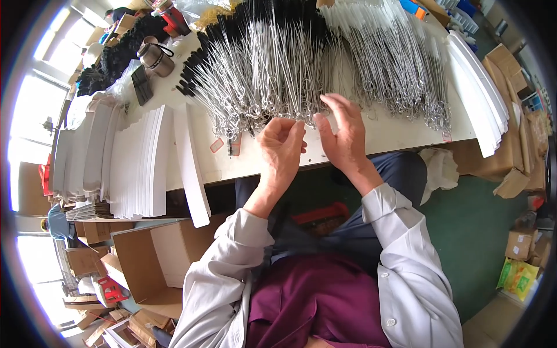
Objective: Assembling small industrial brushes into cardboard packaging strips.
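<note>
A big pile of wire-handled cleaning brushes (255, 69) with black bristles lies on the white table in front of me, ring ends toward me. Farther right is a second pile of wire brushes (391, 64) with white bristles. My left hand (279, 148) is at the near edge of the black pile, its fingers curled and thumb against them; whatever they may hold is hidden. Beside it, my right hand (346, 136) has thumb and fingers apart, with nothing visible between them. Its fingertips are close to the brush rings.
Stacked white folded boxes (139, 162) stand at the table's left, one long white box (191, 168) jutting over the edge. More long white strips (478, 93) lie at the right. A metal flask (155, 58) stands at far left. An open cardboard carton (154, 261) sits below left.
</note>
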Demonstrator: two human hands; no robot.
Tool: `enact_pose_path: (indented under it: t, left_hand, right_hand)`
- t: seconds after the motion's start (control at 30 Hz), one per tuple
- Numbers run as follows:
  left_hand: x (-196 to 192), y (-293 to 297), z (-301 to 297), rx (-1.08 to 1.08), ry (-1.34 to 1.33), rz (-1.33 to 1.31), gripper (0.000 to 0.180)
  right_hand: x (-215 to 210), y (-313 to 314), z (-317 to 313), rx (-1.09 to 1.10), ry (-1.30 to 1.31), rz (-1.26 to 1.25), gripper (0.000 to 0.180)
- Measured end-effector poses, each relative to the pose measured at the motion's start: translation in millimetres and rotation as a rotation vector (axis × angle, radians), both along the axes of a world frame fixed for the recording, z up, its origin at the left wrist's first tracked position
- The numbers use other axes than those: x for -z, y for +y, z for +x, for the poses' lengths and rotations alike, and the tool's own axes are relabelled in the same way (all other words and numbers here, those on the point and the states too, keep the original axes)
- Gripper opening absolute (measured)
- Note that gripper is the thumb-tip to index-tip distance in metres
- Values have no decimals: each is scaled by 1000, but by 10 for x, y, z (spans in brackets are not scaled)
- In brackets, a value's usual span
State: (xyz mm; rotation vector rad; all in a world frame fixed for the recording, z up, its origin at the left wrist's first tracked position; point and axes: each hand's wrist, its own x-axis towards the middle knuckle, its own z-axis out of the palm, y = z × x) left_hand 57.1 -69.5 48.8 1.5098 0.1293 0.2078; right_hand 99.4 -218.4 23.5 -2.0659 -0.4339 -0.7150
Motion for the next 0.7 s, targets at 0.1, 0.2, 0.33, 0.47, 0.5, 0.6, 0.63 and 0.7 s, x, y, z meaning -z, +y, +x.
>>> enact_pose_path:
  t: [0.1, 0.2, 0.33, 0.47, 0.5, 0.6, 0.63, 0.7]
  left_hand:
    - [-221, 35, -4, -7, -101, 219, 11]
    - [-530, 129, 8, -53, -374, 509, 3]
    - [-867, 343, 54, 59, -371, 295, 4]
    - [-1240, 474, 100, 88, -521, 29, 9]
    - [-1320, 510, 122, 68, -583, 24, 10]
    - [-1506, 625, 175, 42, -617, 13, 13]
    - [-1572, 672, 174, 36, -618, 16, 13]
    - [-1679, 774, 186, 79, -645, -49, 14]
  right_hand:
    - [-56, 49, 119, -23, -78, -203, 45]
    - [-99, 151, 243, -111, -113, -326, 49]
    - [25, 206, 347, -123, -91, -373, 51]
    - [41, 232, 346, -105, -92, -388, 52]
    - [47, 239, 342, -103, -87, -392, 52]
    - [54, 215, 349, -91, -77, -395, 53]
    - [53, 229, 345, -96, -72, -389, 53]
    - [61, 259, 345, -101, -78, -384, 54]
